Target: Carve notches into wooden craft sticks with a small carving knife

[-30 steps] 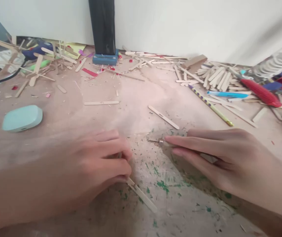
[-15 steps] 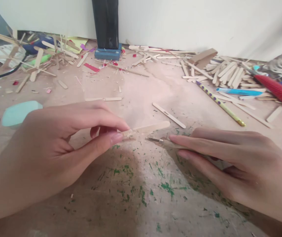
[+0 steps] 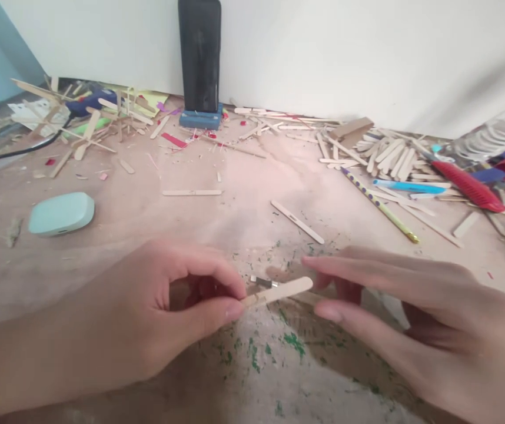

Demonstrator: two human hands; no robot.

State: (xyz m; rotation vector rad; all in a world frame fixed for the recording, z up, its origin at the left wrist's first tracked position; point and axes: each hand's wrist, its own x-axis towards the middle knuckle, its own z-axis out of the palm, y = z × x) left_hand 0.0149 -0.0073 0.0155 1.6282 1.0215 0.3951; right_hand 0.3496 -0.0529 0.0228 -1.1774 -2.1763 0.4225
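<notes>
My left hand (image 3: 190, 312) pinches a wooden craft stick (image 3: 285, 290) between thumb and forefinger, its rounded end pointing right. Small cuts mark the stick close to my fingertips. Behind it shows the metal blade end of a craft knife (image 3: 264, 282), low over the table; its handle is partly hidden by the stick and my right hand (image 3: 411, 312). The right thumb and forefinger are spread apart, with no grip on the knife visible. Farther back lie a craft stick with a slot cut in it (image 3: 297, 222) and another notched stick (image 3: 192, 193).
Green shavings (image 3: 294, 341) litter the table below my hands. A pale green case (image 3: 62, 213) lies left. At the back, a phone (image 3: 202, 59) stands in a blue holder (image 3: 200, 116). To the right are a yellow pencil (image 3: 380, 206), a red-handled tool (image 3: 468, 185) and piled craft sticks (image 3: 394, 156).
My right hand has opened its fingers from the craft knife, which it held before. My left hand has moved lower and rightward in view with its stick. The view has tilted up.
</notes>
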